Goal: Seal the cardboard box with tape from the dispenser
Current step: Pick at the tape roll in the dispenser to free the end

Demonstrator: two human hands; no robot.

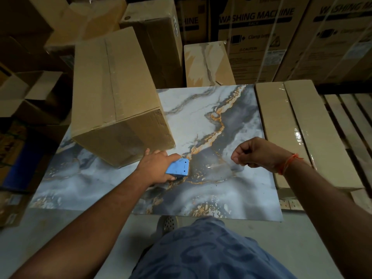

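Note:
A tall brown cardboard box (114,93) stands on the left part of the marble-patterned tabletop (201,121), with a strip of clear tape running along its top seam. Just in front of the box's near corner, my left hand (157,168) is closed around a blue tape dispenser (178,168), its serrated edge pointing right. My right hand (259,155) hovers over the table to the right, fingers pinched on a stretch of clear tape (219,164) that runs faintly back to the dispenser.
Long flat cartons (302,129) lie along the table's right edge. Large washing machine boxes (255,37) and other cartons stand behind the table. Open boxes (30,93) sit to the left. A stool (169,222) and my blue-patterned legs are below the table's front edge.

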